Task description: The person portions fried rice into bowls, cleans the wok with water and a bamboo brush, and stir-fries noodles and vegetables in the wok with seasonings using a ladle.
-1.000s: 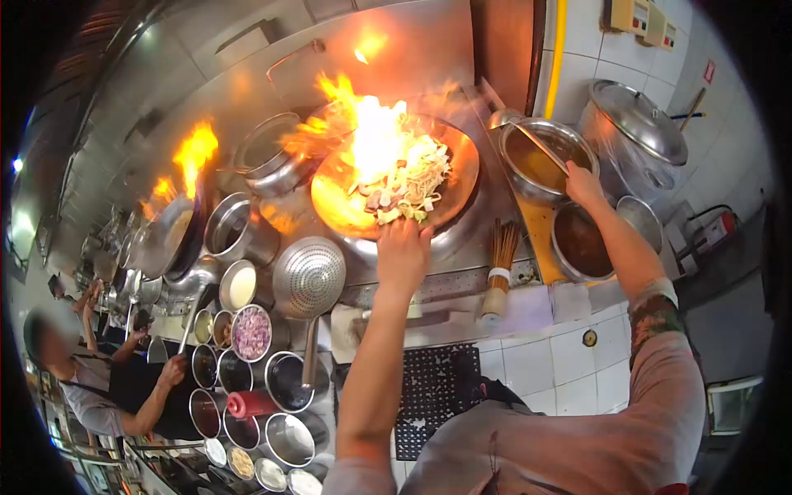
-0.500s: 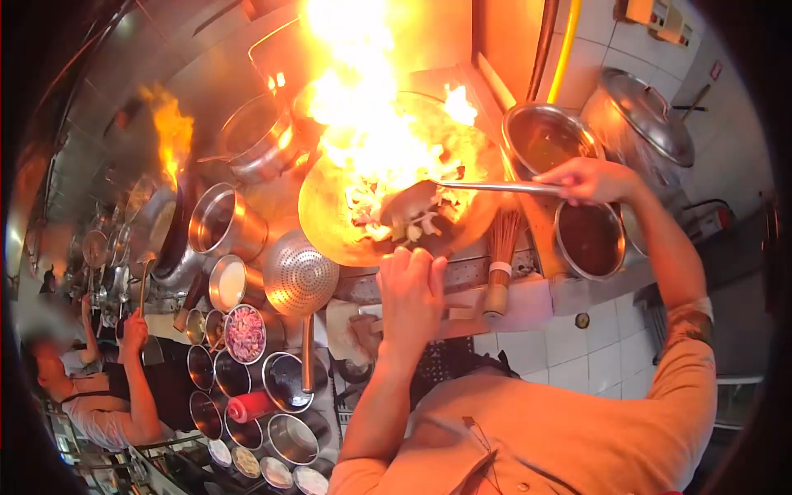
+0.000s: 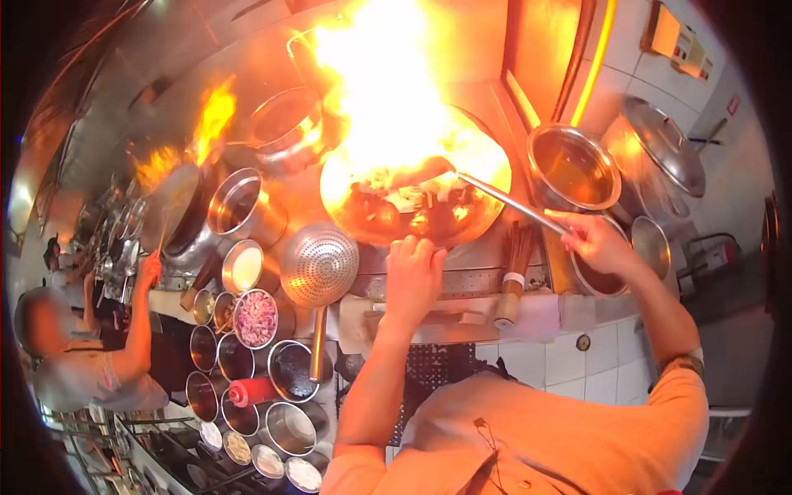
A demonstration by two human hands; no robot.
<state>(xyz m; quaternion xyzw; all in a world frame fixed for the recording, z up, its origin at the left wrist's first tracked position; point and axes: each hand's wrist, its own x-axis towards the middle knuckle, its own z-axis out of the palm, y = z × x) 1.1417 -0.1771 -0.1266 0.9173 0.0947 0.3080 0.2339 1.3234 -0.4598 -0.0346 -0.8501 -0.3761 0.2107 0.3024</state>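
My left hand (image 3: 415, 268) is closed at the near rim of a wok (image 3: 474, 216), its fingers curled over the edge. In my right hand (image 3: 596, 242) is the metal handle of a ladle (image 3: 516, 200), which slants up and left into the wok. The ladle's bowl lies among pale chopped pieces of food (image 3: 417, 198), whose kind I cannot make out. Tall bright flames (image 3: 384, 82) rise from the wok and hide its far side.
A perforated skimmer (image 3: 320, 264) lies left of the wok. Beside it stand metal pots, including one of chopped reddish-purple food (image 3: 256, 318), and a red bottle (image 3: 252, 392). A bamboo brush (image 3: 511, 293) and liquid-filled pot (image 3: 575, 167) are rightward. Another person (image 3: 107, 363) works at a flaming wok.
My right hand has come nearer my body, and the ladle handle slants more steeply. The flames have spread across the wok. Flames at the other person's wok have grown. The camera view has shifted slightly.
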